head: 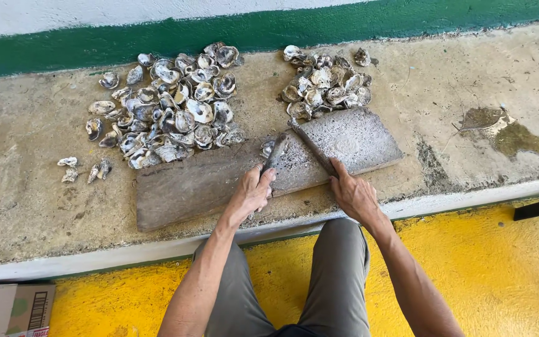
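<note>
My left hand (251, 193) is closed on a dark, elongated oyster (274, 151) and presses it onto a weathered wooden plank (182, 187). My right hand (354, 196) grips the handle of a long dark blade (312, 146), which runs up and left across a flat grey stone slab (360, 137). The slab leans on the plank's right end. The blade's tip lies near the oyster. Both forearms reach forward over my knees in grey trousers.
A large pile of oyster shells (169, 106) lies behind the plank on the concrete ledge (32, 156), and a smaller pile (325, 84) sits behind the slab. A few loose shells (85, 170) lie left. A green-striped wall (282, 28), a yellow floor (488, 262) and a cardboard box (10, 309) border the spot.
</note>
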